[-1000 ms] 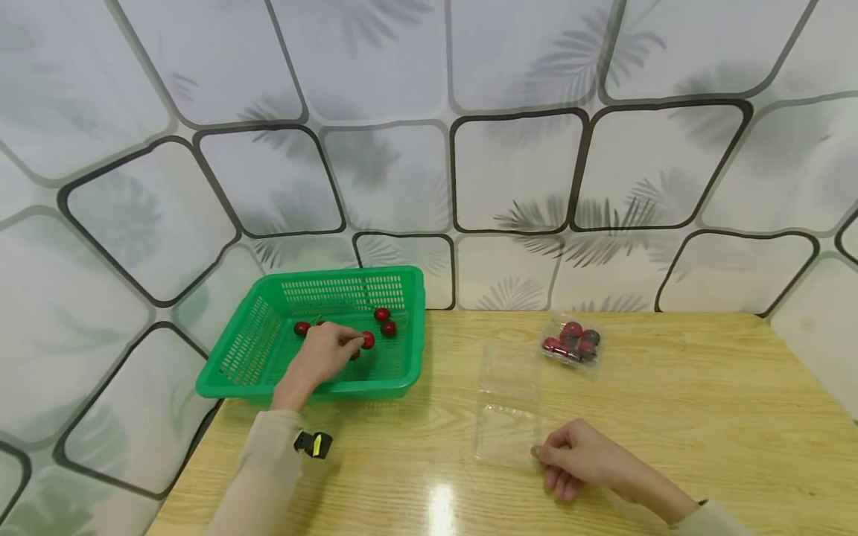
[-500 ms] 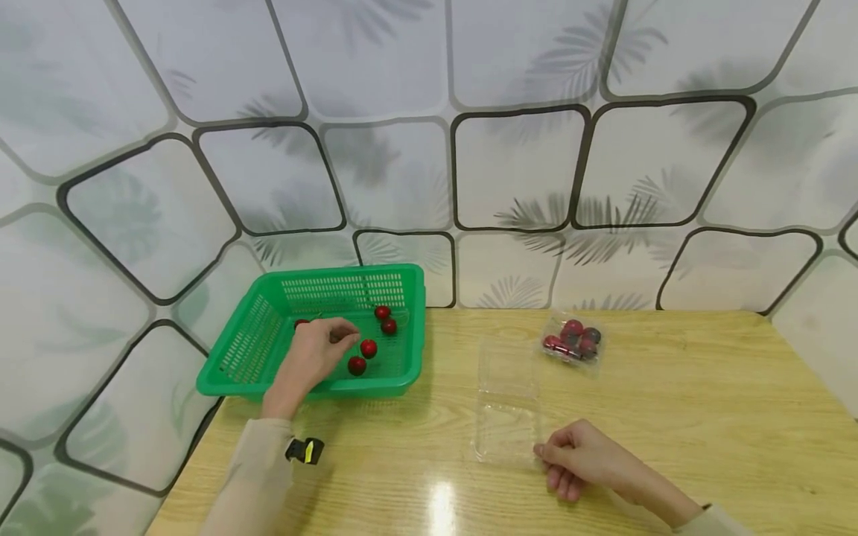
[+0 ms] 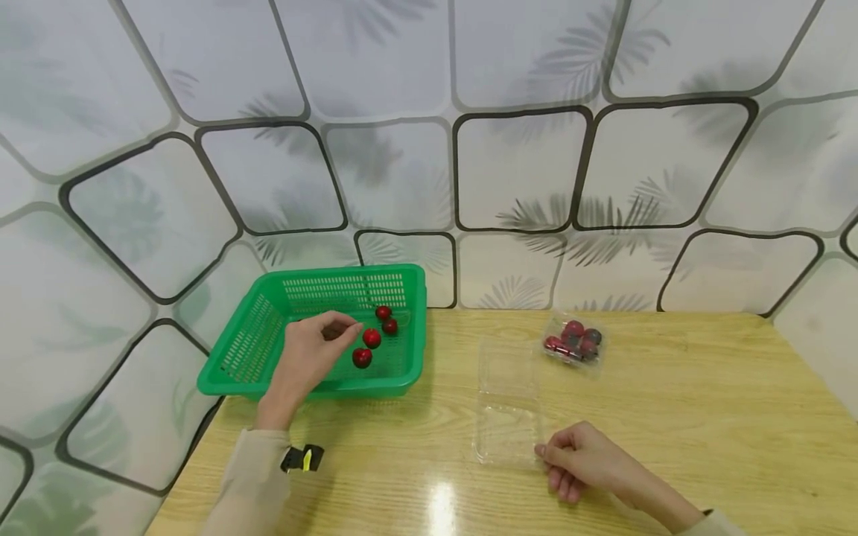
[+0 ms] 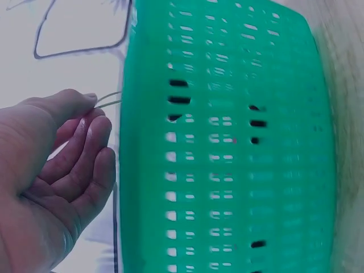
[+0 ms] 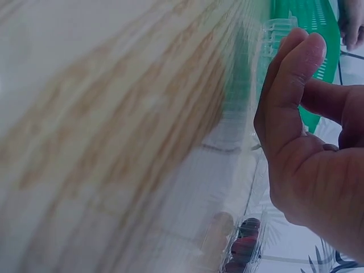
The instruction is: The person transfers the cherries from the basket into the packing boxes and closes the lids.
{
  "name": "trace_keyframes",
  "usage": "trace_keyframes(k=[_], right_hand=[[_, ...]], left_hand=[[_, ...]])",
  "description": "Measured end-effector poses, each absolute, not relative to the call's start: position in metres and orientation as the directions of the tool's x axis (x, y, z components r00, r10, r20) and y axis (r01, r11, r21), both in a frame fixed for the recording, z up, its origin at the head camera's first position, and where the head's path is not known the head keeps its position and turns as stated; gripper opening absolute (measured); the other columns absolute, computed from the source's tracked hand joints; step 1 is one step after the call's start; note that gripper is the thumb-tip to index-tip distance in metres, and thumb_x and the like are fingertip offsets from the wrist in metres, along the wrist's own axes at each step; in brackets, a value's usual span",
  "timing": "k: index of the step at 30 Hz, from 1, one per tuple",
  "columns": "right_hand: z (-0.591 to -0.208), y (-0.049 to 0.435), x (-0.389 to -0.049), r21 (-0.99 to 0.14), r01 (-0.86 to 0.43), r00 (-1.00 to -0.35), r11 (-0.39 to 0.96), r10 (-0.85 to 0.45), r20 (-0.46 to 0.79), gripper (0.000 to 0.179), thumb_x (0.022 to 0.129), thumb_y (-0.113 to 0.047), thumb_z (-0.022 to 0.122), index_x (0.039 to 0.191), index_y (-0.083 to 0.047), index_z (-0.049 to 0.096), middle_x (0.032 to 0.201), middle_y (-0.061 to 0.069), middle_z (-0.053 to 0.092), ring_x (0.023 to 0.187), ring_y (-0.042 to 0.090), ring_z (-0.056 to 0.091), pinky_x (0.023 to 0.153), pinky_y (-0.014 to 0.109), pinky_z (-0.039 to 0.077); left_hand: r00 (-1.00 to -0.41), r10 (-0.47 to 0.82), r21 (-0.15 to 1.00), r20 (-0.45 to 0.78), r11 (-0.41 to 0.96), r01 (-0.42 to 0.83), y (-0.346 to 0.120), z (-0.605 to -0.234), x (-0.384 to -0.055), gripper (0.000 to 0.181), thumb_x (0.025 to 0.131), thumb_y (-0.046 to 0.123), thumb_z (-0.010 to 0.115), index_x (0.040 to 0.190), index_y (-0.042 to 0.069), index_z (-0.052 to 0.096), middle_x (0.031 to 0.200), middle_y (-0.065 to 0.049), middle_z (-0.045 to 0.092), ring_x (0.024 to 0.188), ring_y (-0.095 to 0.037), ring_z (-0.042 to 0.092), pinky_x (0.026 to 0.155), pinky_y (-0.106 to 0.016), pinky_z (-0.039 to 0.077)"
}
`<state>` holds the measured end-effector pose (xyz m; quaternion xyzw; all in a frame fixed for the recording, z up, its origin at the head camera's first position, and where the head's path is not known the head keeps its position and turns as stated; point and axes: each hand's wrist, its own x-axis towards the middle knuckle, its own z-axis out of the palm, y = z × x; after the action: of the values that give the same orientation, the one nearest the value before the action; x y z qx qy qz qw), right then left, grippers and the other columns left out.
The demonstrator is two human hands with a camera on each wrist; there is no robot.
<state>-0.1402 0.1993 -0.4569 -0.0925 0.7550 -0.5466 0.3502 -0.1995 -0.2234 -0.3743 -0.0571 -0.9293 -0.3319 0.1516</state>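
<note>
Over the green basket (image 3: 395,386), my left hand (image 3: 307,357) pinches thin green stems (image 4: 109,98) between thumb and fingertips. Two red cherries (image 3: 372,339) are just right of these fingertips in the head view; the basket wall hides them in the left wrist view. Two more cherries (image 3: 386,320) lie towards the basket's back right. On the wooden table, an opened clear plastic clamshell box (image 3: 508,433) lies flat. My right hand (image 3: 585,460) holds its near right corner between thumb and forefinger, the other fingers curled under.
A closed clear box (image 3: 573,342) filled with several dark red cherries stands at the back right, beyond the opened one. Behind the wooden table (image 3: 684,417) rises a patterned wall covering (image 3: 516,171), close to the basket's back.
My left hand let go of a cherry, drew back to the left, then took hold of stems; the two nearby cherries have since shifted slightly up and right. The right hand stays at the box corner.
</note>
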Motion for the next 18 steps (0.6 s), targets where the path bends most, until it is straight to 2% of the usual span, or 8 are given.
trace_keyframes(k=[11, 18], right_hand=[[-0.458, 0.2, -0.14, -0.892, 0.251, -0.738, 0.377, -0.521, -0.428, 0.038, 0.105, -0.03, 0.058, 0.089, 0.003, 0.068, 0.068, 0.0, 0.069, 0.056, 0.007, 0.064, 0.052, 0.021, 0.055], [-0.459, 0.2, -0.141, -0.893, 0.254, -0.736, 0.373, -0.525, -0.428, 0.038, 0.105, -0.031, 0.058, 0.088, 0.002, 0.067, 0.068, 0.0, 0.069, 0.056, 0.007, 0.064, 0.051, 0.021, 0.055]], left_hand=[[-0.914, 0.007, 0.633, 0.407, 0.719, 0.287, -0.208, -0.363, -0.185, 0.01, 0.097, 0.028, 0.072, 0.1, 0.02, 0.077, 0.089, 0.004, 0.076, 0.08, -0.008, 0.07, 0.073, -0.023, 0.056], [-0.911, 0.017, 0.704, 0.411, 0.629, 0.33, -0.195, -0.355, -0.173, 0.006, 0.096, 0.022, 0.074, 0.1, 0.018, 0.076, 0.088, 0.004, 0.075, 0.077, -0.004, 0.068, 0.072, -0.022, 0.056]])
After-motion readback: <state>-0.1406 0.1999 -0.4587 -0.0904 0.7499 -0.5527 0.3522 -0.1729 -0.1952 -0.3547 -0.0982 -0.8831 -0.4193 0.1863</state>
